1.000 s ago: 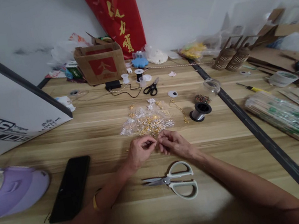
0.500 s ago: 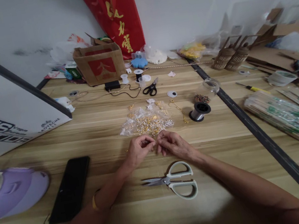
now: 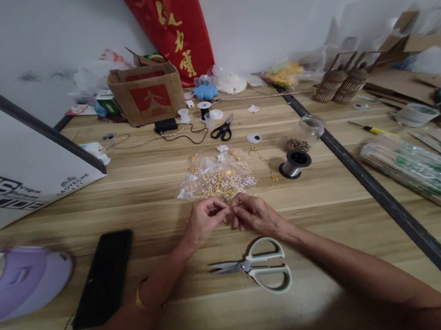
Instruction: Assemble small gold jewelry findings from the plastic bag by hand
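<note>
Moved hardly anything since the earlier frame: kept left hand point(image 3: 206, 221) and right hand point(image 3: 257, 212) almost in place, with only a slight shift at the left fingertips. Holding both nearly fingertip to fingertip over the table point(image 3: 142, 181), with barely a gap between. Pressing thumb to forefinger on the left, and pinching likewise on the right with the other fingers curled under; unable to tell of any piece held there, at so small a scale.

Facing, just beyond the fingertips, a heap of small gold and silver pieces point(image 3: 223, 181), scattered on and among clear plastic bags point(image 3: 188, 186). Flanked to the right by a short gold chain point(image 3: 263, 161), then by a spool of silver wire point(image 3: 295, 164) and, just behind, by multicoloured beads point(image 3: 297, 145) in a clear jar point(image 3: 312, 126).

Hemmed in on the near side by pale-handled scissors point(image 3: 244, 266), lying between the forearms with blades to the left. Crowded on the left by a dark phone point(image 3: 103, 279), close beside the left forearm, then by a purple visor point(image 3: 36, 280) and a large white box point(image 3: 17, 149). Closed off at the back by a brown paper bag point(image 3: 149, 98) and a tall red bag point(image 3: 189, 22), with black-handled scissors point(image 3: 222, 131) nearer in. Bounded on the right by a dark strip point(image 3: 371, 184), and past it by plastic-wrapped sticks point(image 3: 418, 170) and a yellow-handled tool point(image 3: 380, 131).
</note>
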A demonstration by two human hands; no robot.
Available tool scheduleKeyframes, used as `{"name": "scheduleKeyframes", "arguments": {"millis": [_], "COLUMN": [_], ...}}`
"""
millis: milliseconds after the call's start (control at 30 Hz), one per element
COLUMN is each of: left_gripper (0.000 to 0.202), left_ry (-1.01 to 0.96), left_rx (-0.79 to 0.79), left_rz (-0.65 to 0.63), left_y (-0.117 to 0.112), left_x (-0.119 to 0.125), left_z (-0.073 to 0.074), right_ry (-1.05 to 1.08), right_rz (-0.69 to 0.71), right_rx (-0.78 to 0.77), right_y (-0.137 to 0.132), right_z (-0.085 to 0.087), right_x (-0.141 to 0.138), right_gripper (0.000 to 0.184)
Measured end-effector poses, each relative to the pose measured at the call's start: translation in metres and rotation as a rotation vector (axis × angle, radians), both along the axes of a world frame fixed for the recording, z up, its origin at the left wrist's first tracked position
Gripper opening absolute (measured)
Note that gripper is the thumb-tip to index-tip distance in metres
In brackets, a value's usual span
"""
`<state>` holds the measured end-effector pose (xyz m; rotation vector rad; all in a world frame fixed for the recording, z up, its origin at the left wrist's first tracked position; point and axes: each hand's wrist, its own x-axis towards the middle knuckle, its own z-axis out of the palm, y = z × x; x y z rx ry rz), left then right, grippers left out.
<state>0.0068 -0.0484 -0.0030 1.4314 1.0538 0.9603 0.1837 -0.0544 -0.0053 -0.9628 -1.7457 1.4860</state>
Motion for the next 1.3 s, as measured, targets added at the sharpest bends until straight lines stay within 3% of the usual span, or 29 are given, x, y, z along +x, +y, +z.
{"name": "scheduleKeyframes", "arguments": {"millis": [300, 567, 833, 1000, 1300], "left_gripper": [0.004, 0.009, 0.010, 0.006, 0.010], "left_ry": [0.128, 0.307, 0.206, 0.134, 0.144], "left_rx": [0.168, 0.468, 0.724, 0.732, 0.549], "left_rz": [-0.012, -0.006, -0.045, -0.053, -0.035], "left_y": [-0.002, -0.003, 0.000, 0.000, -0.003], "left_x": [0.002, 0.000, 0.001, 0.001, 0.001], "left_z": [-0.005, -0.011, -0.007, -0.009, -0.009], "right_ry": [-0.032, 0.022, 0.092, 0.129, 0.166], "right_rz": [0.005, 0.003, 0.043, 0.097, 0.181], "right_rx": [-0.018, -0.125, -0.255, -0.328, -0.374], "right_y": [-0.001, 0.002, 0.006, 0.011, 0.016], "right_z": [-0.002, 0.002, 0.006, 0.002, -0.005], "right_x": [0.000, -0.001, 0.004, 0.009, 0.014], "right_gripper": [0.021, 0.027, 0.033, 0.030, 0.028]}}
